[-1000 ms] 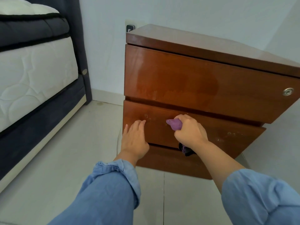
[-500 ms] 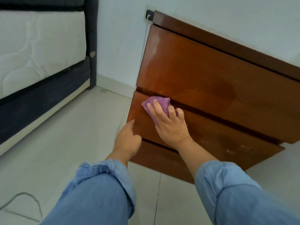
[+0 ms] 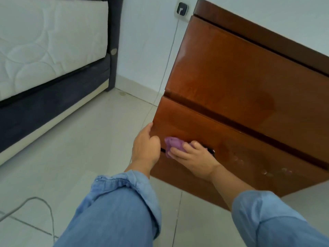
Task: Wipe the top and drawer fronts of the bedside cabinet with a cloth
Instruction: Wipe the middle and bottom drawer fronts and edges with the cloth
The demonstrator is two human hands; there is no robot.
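The brown wooden bedside cabinet fills the right of the view, tilted in the picture, with two glossy drawer fronts. A purple cloth lies against the lower drawer front near its bottom left corner. My right hand presses the cloth to the wood with fingers stretched over it. My left hand rests on the left edge of the lower drawer, thumb up along the corner. White specks show on the lower drawer's right part.
A bed with a white mattress and dark base stands at the left. A thin cable hangs from a wall socket beside the cabinet, and more cable loops on the pale tiled floor.
My right hand has slid the cloth down from the lower drawer's top edge to its bottom left corner. The left hand shifted up onto the drawer's left edge. The camera moved closer.
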